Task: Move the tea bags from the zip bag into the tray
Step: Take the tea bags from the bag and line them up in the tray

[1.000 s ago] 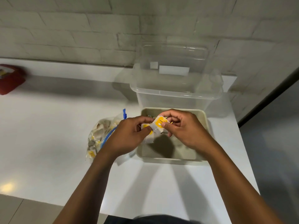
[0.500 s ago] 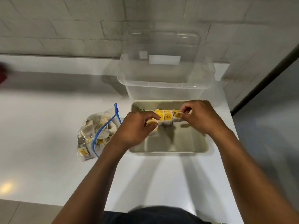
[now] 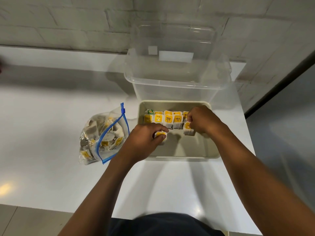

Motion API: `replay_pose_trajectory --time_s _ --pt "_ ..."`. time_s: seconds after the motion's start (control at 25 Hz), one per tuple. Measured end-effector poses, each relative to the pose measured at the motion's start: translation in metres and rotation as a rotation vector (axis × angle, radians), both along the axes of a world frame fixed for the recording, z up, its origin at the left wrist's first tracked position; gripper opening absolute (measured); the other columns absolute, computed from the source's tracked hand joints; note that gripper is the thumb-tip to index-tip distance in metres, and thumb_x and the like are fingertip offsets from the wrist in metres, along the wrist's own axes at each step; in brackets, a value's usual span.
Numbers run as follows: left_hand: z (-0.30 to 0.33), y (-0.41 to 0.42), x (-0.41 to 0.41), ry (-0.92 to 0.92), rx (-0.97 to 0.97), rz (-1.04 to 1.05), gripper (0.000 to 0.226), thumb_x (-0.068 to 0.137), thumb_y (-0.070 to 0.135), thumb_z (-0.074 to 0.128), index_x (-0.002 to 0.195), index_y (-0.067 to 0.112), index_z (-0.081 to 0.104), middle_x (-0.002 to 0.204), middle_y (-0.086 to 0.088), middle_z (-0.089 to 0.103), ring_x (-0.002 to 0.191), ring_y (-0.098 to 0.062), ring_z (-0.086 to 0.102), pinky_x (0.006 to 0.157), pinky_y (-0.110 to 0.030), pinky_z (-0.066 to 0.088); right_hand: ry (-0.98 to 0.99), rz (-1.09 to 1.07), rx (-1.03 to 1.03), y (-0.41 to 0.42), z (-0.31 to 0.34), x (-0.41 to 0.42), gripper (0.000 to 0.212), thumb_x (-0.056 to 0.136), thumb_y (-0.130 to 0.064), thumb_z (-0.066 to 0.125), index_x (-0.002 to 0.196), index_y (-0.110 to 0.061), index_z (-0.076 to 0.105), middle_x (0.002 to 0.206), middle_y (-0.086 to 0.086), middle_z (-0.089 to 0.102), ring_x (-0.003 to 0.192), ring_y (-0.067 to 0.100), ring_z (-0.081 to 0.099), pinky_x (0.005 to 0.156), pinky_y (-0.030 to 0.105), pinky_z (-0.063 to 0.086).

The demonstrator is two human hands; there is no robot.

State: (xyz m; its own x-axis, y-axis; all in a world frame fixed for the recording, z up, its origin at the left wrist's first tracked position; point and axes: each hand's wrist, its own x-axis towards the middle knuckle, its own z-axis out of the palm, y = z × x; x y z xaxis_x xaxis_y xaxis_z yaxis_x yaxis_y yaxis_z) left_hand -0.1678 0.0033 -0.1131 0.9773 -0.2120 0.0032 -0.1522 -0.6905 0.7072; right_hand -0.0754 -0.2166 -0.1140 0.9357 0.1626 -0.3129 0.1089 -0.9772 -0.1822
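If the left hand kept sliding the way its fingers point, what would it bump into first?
Probably the row of tea bags standing along the tray's far side; the left hand, gripping one tea bag, points there. Depth is uncertain.

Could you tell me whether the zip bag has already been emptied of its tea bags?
No, the zip bag lying left of the tray still shows many yellow-tagged tea bags through its clear plastic.

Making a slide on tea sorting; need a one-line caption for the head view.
Both hands set tea bags into the beige tray, left hand and right hand each holding one.
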Motion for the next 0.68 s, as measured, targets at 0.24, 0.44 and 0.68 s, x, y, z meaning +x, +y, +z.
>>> replay_pose_trajectory --time_s 0.24,0.44,0.68 --pt "-0.005 0.004 0.002 -0.011 0.009 -0.006 0.021 0.091 0.034 0.061 0.109 0.033 0.071 0.11 0.01 0.073 0.095 -0.008 0.068 0.086 -0.034 0.055 -0.099 -0.103 -0.008 0.012 -0.004 -0.004 0.014 0.081 -0.003 0.065 0.092 -0.011 0.068 0.088 0.01 0.064 0.076 0.028 0.058 0.064 0.028 0.042" --pt "-0.008 0.007 0.003 0.013 -0.006 -0.003 0.025 0.088 0.039 0.056 0.109 0.034 0.069 0.107 0.01 0.072 0.089 -0.007 0.071 0.081 -0.035 0.058 -0.139 -0.095 -0.046 0.016 -0.002 -0.004 0.014 0.087 -0.01 0.064 0.1 -0.013 0.069 0.087 0.008 0.06 0.076 0.028 0.056 0.065 0.028 0.039" --pt "-0.01 0.008 0.004 0.0 -0.021 -0.015 0.023 0.09 0.035 0.058 0.108 0.031 0.071 0.109 0.008 0.072 0.09 -0.008 0.071 0.082 -0.036 0.057 -0.186 -0.11 -0.042 0.017 -0.002 -0.005 0.016 0.088 -0.011 0.062 0.1 -0.015 0.071 0.096 0.011 0.068 0.088 0.032 0.066 0.066 0.029 0.04"
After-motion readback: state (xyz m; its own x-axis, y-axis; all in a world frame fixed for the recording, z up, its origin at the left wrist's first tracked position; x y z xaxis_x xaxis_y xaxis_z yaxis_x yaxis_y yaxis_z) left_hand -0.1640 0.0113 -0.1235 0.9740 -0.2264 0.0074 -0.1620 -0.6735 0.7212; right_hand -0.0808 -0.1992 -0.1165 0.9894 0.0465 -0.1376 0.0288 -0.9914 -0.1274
